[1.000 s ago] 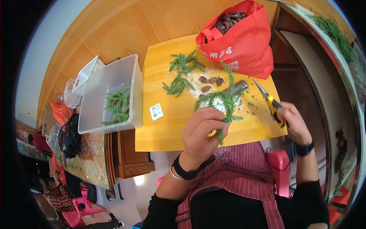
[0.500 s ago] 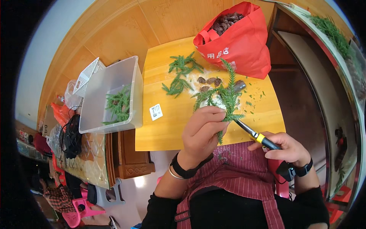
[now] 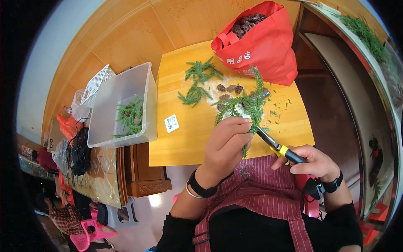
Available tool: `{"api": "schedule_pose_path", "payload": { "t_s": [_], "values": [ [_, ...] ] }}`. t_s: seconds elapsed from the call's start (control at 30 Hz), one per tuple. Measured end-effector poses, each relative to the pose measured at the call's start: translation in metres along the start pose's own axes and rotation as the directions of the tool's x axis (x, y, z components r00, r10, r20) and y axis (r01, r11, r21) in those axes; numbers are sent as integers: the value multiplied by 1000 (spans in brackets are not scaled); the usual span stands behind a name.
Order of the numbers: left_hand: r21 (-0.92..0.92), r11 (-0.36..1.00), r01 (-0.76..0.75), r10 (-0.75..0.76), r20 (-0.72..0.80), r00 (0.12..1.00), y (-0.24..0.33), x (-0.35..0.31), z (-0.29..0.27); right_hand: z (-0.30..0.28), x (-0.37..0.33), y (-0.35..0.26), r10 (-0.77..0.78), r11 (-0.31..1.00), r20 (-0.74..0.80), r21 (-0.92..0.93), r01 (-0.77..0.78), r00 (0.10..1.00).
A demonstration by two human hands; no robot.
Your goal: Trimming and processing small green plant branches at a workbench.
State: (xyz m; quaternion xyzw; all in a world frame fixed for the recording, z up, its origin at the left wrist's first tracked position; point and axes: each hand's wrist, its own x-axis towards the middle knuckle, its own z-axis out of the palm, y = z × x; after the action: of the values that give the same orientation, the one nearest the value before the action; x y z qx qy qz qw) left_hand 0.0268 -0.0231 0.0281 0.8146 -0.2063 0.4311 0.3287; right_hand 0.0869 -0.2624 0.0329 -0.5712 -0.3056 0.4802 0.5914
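Between its thumb and fingers my left hand [image 3: 228, 140] pinches a green artificial pine sprig [image 3: 253, 105] above the near part of the yellow table [image 3: 189, 147]. My right hand [image 3: 312, 161] is wrapped round the yellow-and-black handles of pliers [image 3: 289, 153], whose metal jaws reach the sprig's stem beside my left fingertips. Whether the jaws bite on the stem is too small to tell. Several pine cones [image 3: 238, 89] lie on a whitish patch behind the sprig, near a dark cylinder [image 3: 265, 93] partly hidden by the needles. More green sprigs [image 3: 194, 93] rest to the left.
A red bag [image 3: 260, 54] full of pine cones stands at the table's back right. Left of the table, a clear plastic bin [image 3: 149, 109] holds greenery. A white label [image 3: 171, 123] and green clippings [image 3: 275, 113] lie on the tabletop. Shelving [image 3: 357, 84] rises at the right.
My left hand and the sprig have shifted slightly right. The pliers' handles have spread apart, with the lower yellow handle now showing, and their jaws have moved slightly up and left.
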Motion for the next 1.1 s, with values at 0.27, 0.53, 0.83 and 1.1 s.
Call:
{"api": "schedule_pose_path", "payload": {
  "t_s": [0.27,0.53,0.83,1.1],
  "values": [
    [23,1000,-5,4,40,999,3,4,-2,0,0,-3,-6,999,-16,-43,5,1000],
    [54,998,-20,17,51,999,6,4,-1,-1,-1,-2,-27,995,-24,-94,24,999],
    [26,1000,10,-12,83,997,7,4,-2,-1,-4,-5,110,987,-97,-102,-120,989],
    [51,997,56,-58,38,998,10,0,1,-4,-6,0,37,982,-112,-181,-57,993]
  ]
}}
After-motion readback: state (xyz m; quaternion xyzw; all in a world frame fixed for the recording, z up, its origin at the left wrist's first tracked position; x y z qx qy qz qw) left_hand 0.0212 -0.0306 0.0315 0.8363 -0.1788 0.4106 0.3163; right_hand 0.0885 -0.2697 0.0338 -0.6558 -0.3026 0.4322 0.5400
